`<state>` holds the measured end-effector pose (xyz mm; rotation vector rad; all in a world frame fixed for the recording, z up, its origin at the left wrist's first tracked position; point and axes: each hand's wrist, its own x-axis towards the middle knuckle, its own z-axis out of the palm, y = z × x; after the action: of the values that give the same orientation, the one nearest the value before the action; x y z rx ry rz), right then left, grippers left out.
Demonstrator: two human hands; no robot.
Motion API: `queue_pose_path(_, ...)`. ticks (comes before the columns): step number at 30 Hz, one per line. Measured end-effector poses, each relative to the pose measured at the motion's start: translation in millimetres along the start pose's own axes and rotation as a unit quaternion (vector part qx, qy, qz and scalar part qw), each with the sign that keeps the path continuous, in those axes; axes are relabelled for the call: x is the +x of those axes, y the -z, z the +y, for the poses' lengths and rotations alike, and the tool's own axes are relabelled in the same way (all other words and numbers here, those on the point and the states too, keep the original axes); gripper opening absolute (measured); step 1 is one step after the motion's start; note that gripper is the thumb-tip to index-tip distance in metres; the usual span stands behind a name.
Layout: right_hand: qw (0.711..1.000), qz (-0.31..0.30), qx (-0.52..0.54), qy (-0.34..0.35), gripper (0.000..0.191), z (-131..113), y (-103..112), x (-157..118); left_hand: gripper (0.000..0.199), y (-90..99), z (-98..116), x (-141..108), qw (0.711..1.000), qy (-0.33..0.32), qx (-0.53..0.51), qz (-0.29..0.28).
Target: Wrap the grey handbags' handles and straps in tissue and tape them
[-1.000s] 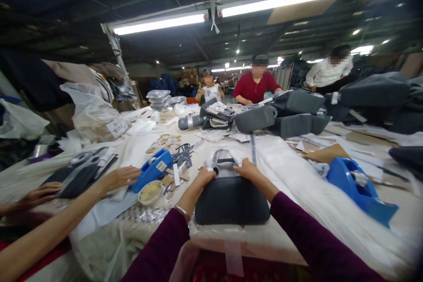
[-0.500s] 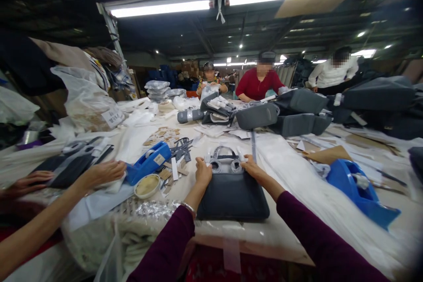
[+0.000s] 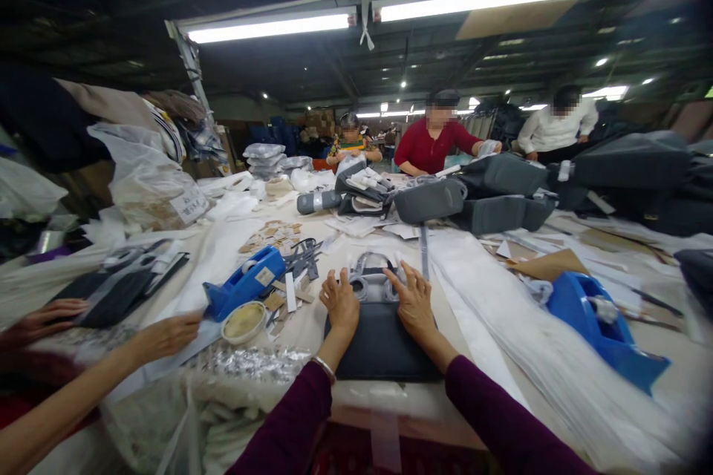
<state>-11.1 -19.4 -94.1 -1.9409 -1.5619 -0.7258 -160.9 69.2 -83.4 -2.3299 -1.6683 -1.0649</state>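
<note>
A dark blue-grey handbag [image 3: 384, 345] lies flat at the table's front edge, its handle [image 3: 374, 263] pointing away from me. Clear or white wrapping covers the handle and the two rounded pieces at its base. My left hand [image 3: 341, 306] rests by the left handle base with its fingers apart and slightly bent. On the other side, my right hand [image 3: 415, 306] has its fingers spread over the bag's top edge, the index finger reaching toward the handle. Neither hand grips anything that I can see.
Blue tape dispensers stand left [image 3: 245, 282] and right [image 3: 604, 323]. A round tub [image 3: 243, 322] and card scraps sit left of the bag. A co-worker's hand [image 3: 167, 335] is at the left beside another dark bag [image 3: 119, 289]. Grey bags [image 3: 428, 200] pile up behind; several people work beyond.
My fingers have loosened from the handle's sides and spread out over the bag's top. The co-worker's near hand at left has moved down and slightly left.
</note>
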Motion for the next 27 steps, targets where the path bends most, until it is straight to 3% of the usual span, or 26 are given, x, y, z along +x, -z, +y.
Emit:
queue_pose_path(4, 0.991, -0.021, 0.041, 0.126, 0.04, 0.7, 3.9, -3.1, 0.028, 8.3, -2.0, -3.3, 0.976, -0.2, -0.082, -0.025)
queue_pose_path(7, 0.991, -0.033, 0.054, 0.117, 0.03, 2.6, 0.5, -1.1, 0.018, 14.2, 2.0, -7.9, 0.925, -0.359, -0.073, -0.1)
queue_pose_path(9, 0.992, -0.028, 0.059, 0.103, 0.033, 3.9, -1.8, -0.8, 0.018, 15.9, 4.9, -9.9, 0.902, -0.412, -0.047, -0.125)
queue_pose_path(14, 0.994, -0.026, 0.058, 0.084, 0.058, -10.0, 7.1, -23.4, 0.021, 11.9, 5.7, -8.1, 0.886, -0.438, -0.003, -0.15)
queue_pose_path(18, 0.994, -0.064, 0.068, 0.051, 0.079, -48.7, 16.8, -56.2, 0.026, 2.9, 2.0, -5.8, 0.885, -0.431, -0.002, -0.175)
queue_pose_path(22, 0.994, -0.088, 0.071, 0.007, 0.089, -77.7, 15.9, -70.8, 0.027, -1.4, 0.1, -6.2, 0.888, -0.421, -0.001, -0.185)
queue_pose_path(27, 0.988, -0.141, 0.053, 0.046, 0.085, -51.3, 27.2, -80.5, 0.023, 1.6, 0.7, -7.1, 0.879, -0.445, 0.003, -0.169)
